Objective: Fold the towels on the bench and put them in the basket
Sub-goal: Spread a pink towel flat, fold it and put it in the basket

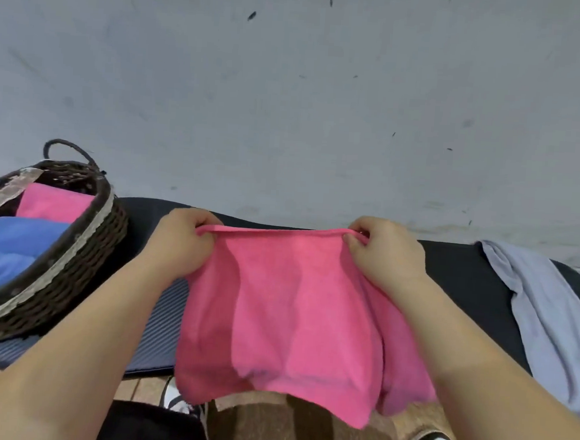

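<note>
Laundry duty: we hold the pink towel (289, 309) up over the bench (466, 277), the left hand (181, 239) and right hand (385, 257) each with fingers curled and clamped on a top corner, thumbs pinching the hem. The held edge runs left to right, along the bench; the cloth falls from it toward us, its lower hems past the bench's near edge, above the floor (146, 388). It hangs about as deep as it is wide, so we cannot call the long axis. The two layers end unevenly below, and we judge that laying it down so would set a crooked fold; a loosened pinch would drop a corner. The basket (73, 249) sits at left, holding a blue towel (9, 245) and a second pink towel (53, 201); a grey towel (549, 324) lies at right
</note>
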`<state>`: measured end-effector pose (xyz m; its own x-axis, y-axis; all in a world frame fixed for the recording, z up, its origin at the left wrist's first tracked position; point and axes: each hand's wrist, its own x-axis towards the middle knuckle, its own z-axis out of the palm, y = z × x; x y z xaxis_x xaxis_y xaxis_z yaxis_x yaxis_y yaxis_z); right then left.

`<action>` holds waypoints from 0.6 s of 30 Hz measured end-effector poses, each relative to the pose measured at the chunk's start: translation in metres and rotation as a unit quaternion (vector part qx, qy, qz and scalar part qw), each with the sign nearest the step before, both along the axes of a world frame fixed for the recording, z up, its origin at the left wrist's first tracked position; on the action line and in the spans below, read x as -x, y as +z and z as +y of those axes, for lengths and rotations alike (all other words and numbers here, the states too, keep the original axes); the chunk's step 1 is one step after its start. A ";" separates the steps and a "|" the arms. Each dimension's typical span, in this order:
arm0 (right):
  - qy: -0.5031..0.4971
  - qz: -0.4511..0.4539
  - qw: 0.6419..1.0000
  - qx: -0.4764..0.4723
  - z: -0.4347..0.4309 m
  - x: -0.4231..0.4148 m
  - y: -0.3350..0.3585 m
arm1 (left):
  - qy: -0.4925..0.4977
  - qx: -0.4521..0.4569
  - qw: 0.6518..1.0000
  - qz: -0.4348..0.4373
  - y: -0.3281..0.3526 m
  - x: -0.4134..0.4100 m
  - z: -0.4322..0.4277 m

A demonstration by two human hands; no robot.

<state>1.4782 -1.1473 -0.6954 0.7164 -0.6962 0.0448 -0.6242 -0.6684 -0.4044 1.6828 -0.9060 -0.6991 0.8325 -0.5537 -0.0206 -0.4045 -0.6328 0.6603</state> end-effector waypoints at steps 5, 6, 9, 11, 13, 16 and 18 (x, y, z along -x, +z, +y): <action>-0.023 -0.039 0.999 -0.006 -0.009 -0.024 -0.033 | 0.120 0.010 0.993 -0.002 -0.027 -0.021 -0.006; -0.032 -0.025 0.999 0.003 -0.010 -0.025 -0.035 | 0.121 -0.008 0.993 -0.006 -0.029 -0.021 -0.005; 0.008 -0.001 1.000 0.021 0.000 -0.025 -0.032 | 0.050 -0.036 0.997 -0.043 -0.024 -0.006 -0.009; 0.082 0.006 0.997 -0.008 0.018 -0.023 -0.024 | -0.032 -0.081 0.995 -0.048 -0.016 0.013 -0.012; 0.142 0.074 0.986 -0.053 0.042 -0.015 -0.021 | -0.100 -0.171 0.979 -0.041 -0.011 0.039 -0.011; 0.152 0.270 0.946 -0.097 0.073 0.002 -0.019 | -0.181 -0.305 0.935 -0.002 -0.019 0.078 -0.006; 0.132 0.360 0.918 -0.106 0.085 0.012 -0.020 | -0.201 -0.332 0.921 0.043 -0.030 0.098 -0.003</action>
<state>1.4663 -1.0626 -0.7156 0.6520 -0.4336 -0.6220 -0.6086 -0.7886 -0.0883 1.5851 -0.9093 -0.7293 0.5429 -0.6584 -0.5213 -0.6586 -0.7189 0.2221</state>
